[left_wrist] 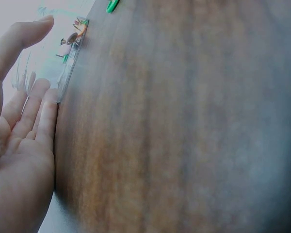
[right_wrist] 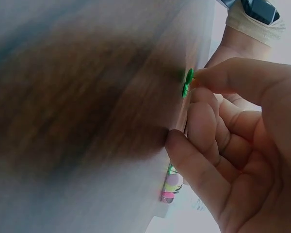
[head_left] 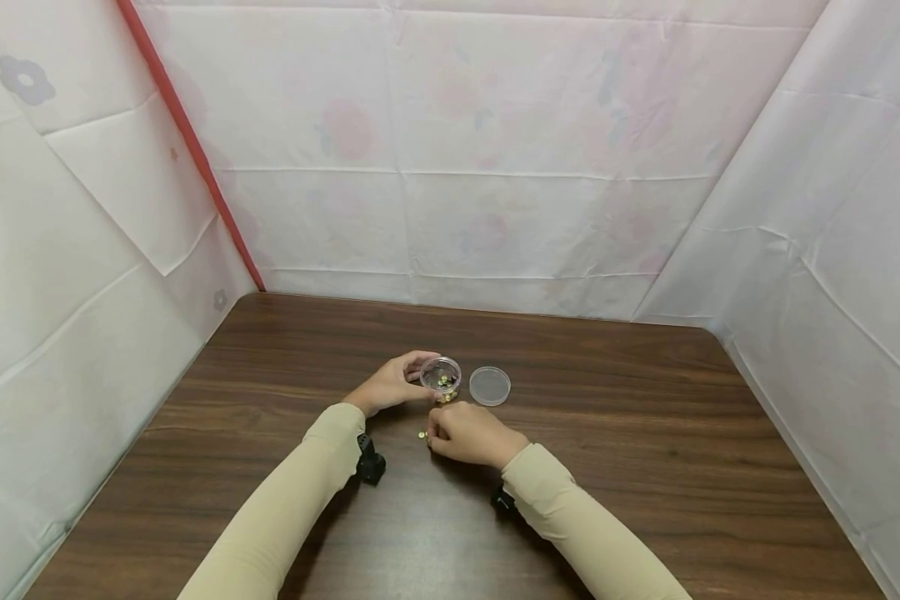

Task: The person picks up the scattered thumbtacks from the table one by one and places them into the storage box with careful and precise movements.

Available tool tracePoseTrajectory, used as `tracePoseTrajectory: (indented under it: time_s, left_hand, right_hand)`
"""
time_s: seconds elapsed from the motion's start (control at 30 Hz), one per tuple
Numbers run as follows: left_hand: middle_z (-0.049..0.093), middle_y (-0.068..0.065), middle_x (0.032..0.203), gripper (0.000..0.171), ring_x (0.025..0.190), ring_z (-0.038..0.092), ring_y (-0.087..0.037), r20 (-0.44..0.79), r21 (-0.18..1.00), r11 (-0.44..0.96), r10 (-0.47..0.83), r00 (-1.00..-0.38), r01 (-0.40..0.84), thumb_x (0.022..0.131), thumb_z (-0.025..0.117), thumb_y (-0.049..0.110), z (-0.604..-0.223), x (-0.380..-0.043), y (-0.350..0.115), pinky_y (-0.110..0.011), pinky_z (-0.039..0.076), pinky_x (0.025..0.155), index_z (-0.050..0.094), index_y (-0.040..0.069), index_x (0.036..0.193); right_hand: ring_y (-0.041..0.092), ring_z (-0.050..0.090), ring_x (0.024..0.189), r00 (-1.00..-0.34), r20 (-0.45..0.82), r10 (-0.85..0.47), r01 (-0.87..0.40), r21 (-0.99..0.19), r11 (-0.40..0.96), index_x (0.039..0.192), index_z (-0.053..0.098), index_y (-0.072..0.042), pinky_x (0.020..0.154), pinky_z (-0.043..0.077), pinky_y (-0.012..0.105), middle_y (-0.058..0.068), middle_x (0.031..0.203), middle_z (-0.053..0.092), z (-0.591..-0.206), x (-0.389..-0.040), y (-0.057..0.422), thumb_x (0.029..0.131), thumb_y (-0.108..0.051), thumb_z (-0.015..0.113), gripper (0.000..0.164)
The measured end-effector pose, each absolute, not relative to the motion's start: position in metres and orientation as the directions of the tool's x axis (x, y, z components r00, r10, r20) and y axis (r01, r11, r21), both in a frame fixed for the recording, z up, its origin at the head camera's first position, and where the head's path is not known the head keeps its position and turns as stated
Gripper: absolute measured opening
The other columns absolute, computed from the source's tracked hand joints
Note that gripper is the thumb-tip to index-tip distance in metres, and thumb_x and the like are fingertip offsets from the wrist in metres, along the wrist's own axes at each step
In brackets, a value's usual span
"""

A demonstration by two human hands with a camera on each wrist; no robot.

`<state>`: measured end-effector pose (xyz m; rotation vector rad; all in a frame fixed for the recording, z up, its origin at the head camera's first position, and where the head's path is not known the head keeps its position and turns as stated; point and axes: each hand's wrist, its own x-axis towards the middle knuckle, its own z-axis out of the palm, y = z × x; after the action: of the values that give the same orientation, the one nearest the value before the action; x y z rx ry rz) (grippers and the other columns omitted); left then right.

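In the head view my left hand (head_left: 396,386) holds a clear round plastic box (head_left: 441,364), thumb on the near side and fingers round the back. Thumbtacks (head_left: 446,382) lie inside it; the left wrist view shows coloured heads and metal pins (left_wrist: 72,38). My right hand (head_left: 471,433) is low at the tabletop in front of the box, fingers curled. At its thumb and fingertips are green thumbtack heads (right_wrist: 189,76) in the right wrist view; whether one is pinched is unclear. A loose thumbtack (head_left: 422,434) lies just left of that hand.
A clear round lid (head_left: 490,386) lies flat right of the box. The brown wooden table (head_left: 645,433) is enclosed by pale patterned sheets (head_left: 450,225) behind and at both sides. Black devices (head_left: 371,462) are strapped at both wrists.
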<state>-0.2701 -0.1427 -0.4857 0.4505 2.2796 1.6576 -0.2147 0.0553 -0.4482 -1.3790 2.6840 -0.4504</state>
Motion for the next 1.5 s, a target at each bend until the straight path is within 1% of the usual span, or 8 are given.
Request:
tracePoseTrajectory:
  time_s: [0.3,0.6,0.7,0.93,1.07,1.27,1.4,1.5]
  left_hand:
    - [0.049,-0.001,0.134,0.068,0.127,0.038,-0.023,-0.034,0.948,0.305,0.381,-0.924,0.091,0.073,0.081,0.026,-0.487,-0.271,-0.142,-0.047,0.036,0.108,0.048,0.027,0.133]
    - [0.046,-0.004,0.137,0.068,0.128,0.036,-0.023,-0.034,0.950,0.299,0.397,-0.917,0.094,0.074,0.079,0.024,-0.486,-0.272,-0.142,-0.047,0.033,0.110,0.047,0.025,0.134]
    - [0.045,-0.006,0.139,0.070,0.129,0.035,-0.024,-0.037,0.953,0.290,0.409,-0.912,0.091,0.075,0.079,0.023,-0.486,-0.273,-0.142,-0.048,0.031,0.111,0.045,0.023,0.136]
    - [0.042,-0.017,0.139,0.068,0.129,0.034,-0.031,-0.045,0.960,0.266,0.457,-0.888,0.088,0.080,0.074,0.012,-0.462,-0.261,-0.141,-0.049,0.033,0.110,0.040,0.008,0.139]
    - [0.042,-0.018,0.140,0.070,0.129,0.035,-0.030,-0.037,0.961,0.259,0.471,-0.882,0.097,0.081,0.073,0.015,-0.462,-0.262,-0.142,-0.047,0.033,0.110,0.038,0.006,0.140]
    - [0.041,-0.012,0.141,0.072,0.130,0.034,-0.026,-0.047,0.958,0.273,0.446,-0.894,0.086,0.079,0.076,0.020,-0.484,-0.272,-0.144,-0.047,0.032,0.110,0.040,0.015,0.141]
    - [0.044,-0.007,0.139,0.070,0.129,0.034,-0.025,-0.053,0.953,0.293,0.420,-0.906,0.081,0.078,0.076,0.024,-0.488,-0.272,-0.144,-0.046,0.035,0.109,0.042,0.021,0.139]
    - [0.045,-0.005,0.138,0.071,0.129,0.035,-0.024,-0.051,0.953,0.293,0.411,-0.910,0.079,0.077,0.077,0.026,-0.488,-0.271,-0.144,-0.046,0.037,0.107,0.043,0.022,0.139]
  right_hand:
    - [-0.002,0.043,0.052,-0.579,0.050,-0.814,-0.780,-0.325,0.535,0.075,0.058,-0.021,0.045,0.036,0.013,-0.012,0.060,0.049,-0.449,-0.217,0.057,0.085,-0.018,0.062,0.011]
    - [-0.002,0.043,0.054,-0.571,0.059,-0.819,-0.776,-0.363,0.515,0.075,0.057,-0.021,0.046,0.037,0.013,-0.011,0.062,0.050,-0.451,-0.220,0.059,0.085,-0.017,0.062,0.012]
    - [-0.002,0.043,0.054,-0.567,0.072,-0.821,-0.773,-0.391,0.500,0.076,0.057,-0.021,0.046,0.037,0.012,-0.011,0.062,0.050,-0.451,-0.222,0.060,0.086,-0.016,0.061,0.012]
    - [-0.002,0.045,0.052,-0.573,0.142,-0.807,-0.752,-0.484,0.448,0.084,0.060,-0.017,0.046,0.040,0.013,-0.011,0.062,0.053,-0.451,-0.225,0.062,0.091,-0.016,0.058,0.007]
    - [-0.003,0.050,0.057,-0.615,0.204,-0.761,-0.730,-0.512,0.452,0.089,0.060,-0.015,0.050,0.047,0.014,-0.009,0.069,0.060,-0.452,-0.230,0.063,0.092,-0.016,0.057,0.004]
    - [-0.002,0.054,0.060,-0.693,0.233,-0.682,-0.683,-0.515,0.518,0.090,0.060,-0.015,0.051,0.051,0.016,-0.005,0.074,0.065,-0.444,-0.235,0.063,0.092,-0.017,0.057,0.004]
    - [-0.001,0.049,0.051,-0.712,0.249,-0.657,-0.676,-0.496,0.545,0.090,0.059,-0.015,0.044,0.045,0.016,-0.007,0.067,0.061,-0.440,-0.240,0.063,0.092,-0.019,0.058,0.005]
    - [0.001,0.045,0.046,-0.723,0.258,-0.640,-0.669,-0.494,0.556,0.089,0.059,-0.015,0.040,0.041,0.017,-0.008,0.062,0.058,-0.438,-0.244,0.063,0.092,-0.020,0.057,0.006]
